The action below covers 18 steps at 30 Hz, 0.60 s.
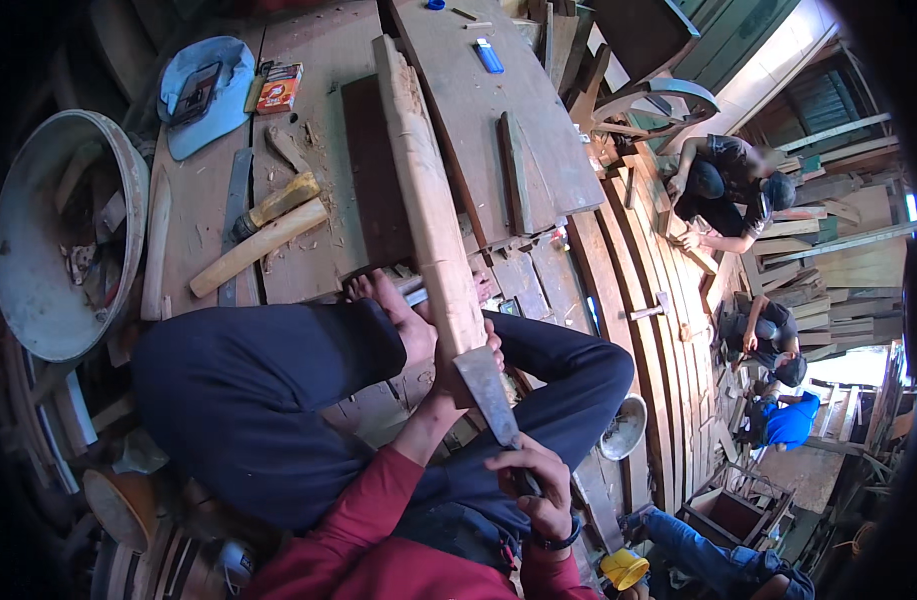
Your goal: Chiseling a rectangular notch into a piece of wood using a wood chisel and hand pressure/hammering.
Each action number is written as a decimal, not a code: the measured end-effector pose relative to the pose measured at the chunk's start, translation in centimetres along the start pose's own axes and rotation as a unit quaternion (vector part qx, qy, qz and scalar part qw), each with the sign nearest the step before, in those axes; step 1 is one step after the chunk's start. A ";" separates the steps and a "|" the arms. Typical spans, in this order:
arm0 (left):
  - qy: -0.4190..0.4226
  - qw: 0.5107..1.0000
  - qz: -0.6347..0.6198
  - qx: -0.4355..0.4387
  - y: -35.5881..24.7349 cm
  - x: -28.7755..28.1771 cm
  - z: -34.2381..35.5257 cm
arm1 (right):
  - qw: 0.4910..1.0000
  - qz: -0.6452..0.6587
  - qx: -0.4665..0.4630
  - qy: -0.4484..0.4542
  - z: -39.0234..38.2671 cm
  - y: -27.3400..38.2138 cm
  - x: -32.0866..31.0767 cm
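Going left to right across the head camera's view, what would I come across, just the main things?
Large round whitish basin, light-blue cloth cap, small orange-red box, long pale wooden piece, the wearer's right hand, pale-handled hammer-like tool, person in a bright blue shirt.

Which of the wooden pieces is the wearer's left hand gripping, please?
The long pale beam with the rough far end; the left hand wraps its near end. The narrow dark strip to its right lies on a board, untouched.

Dim overall, white glare toward the right, bent edges, blackened corners.
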State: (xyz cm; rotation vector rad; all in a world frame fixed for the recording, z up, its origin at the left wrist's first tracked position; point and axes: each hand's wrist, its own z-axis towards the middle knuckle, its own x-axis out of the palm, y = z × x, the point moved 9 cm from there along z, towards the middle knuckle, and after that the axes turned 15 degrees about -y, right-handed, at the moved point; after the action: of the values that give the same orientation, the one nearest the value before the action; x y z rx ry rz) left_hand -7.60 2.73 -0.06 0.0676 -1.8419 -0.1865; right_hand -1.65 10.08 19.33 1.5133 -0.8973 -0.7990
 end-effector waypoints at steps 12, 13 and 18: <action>-0.452 0.820 0.304 0.174 -4.5 0.1 -3.0 | 0.936 -0.307 -0.129 -0.112 1.4 2.5 -1.2; -0.451 0.822 0.303 0.172 -4.3 0.0 -3.0 | 0.935 -0.309 -0.129 -0.113 1.5 2.4 -1.1; -0.349 0.726 0.470 0.362 -6.8 5.4 -3.7 | 0.940 -0.303 -0.054 -0.148 1.4 0.4 -2.6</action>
State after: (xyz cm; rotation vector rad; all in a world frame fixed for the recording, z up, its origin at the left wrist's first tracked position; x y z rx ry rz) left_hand -5.87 -5.09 4.94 -0.4574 -2.3351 1.4125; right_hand -4.18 11.68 19.58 1.6124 -0.5787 -1.5313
